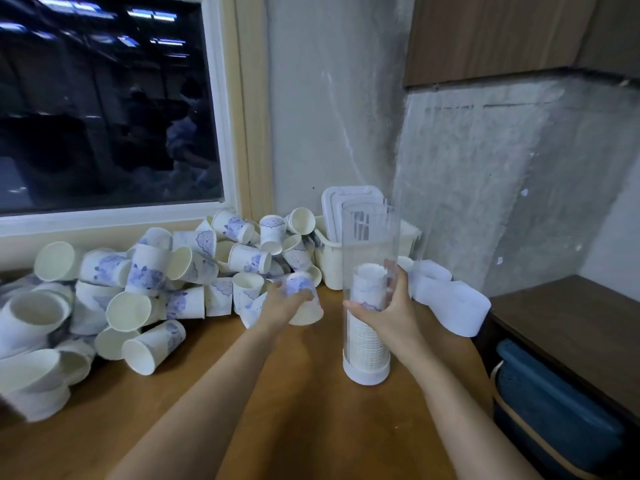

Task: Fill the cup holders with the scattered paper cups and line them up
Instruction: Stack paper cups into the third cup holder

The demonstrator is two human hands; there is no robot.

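Note:
A tall clear cup holder point(367, 237) with a white base stands upright on the wooden table point(311, 410). A stack of paper cups point(367, 344) fills its lower half. My right hand point(388, 306) grips the tube at mid height. My left hand point(282, 304) holds one white paper cup with a blue print point(304, 304), bottom up, just left of the holder. A heap of scattered paper cups point(138, 282) lies across the table's left and back.
A white plastic basket point(327, 261) with a lid leaning in it stands against the wall behind the holder. White holder parts point(450, 303) lie at the table's right edge. A dark window is at the left; a blue bin point(554, 417) sits below the table on the right.

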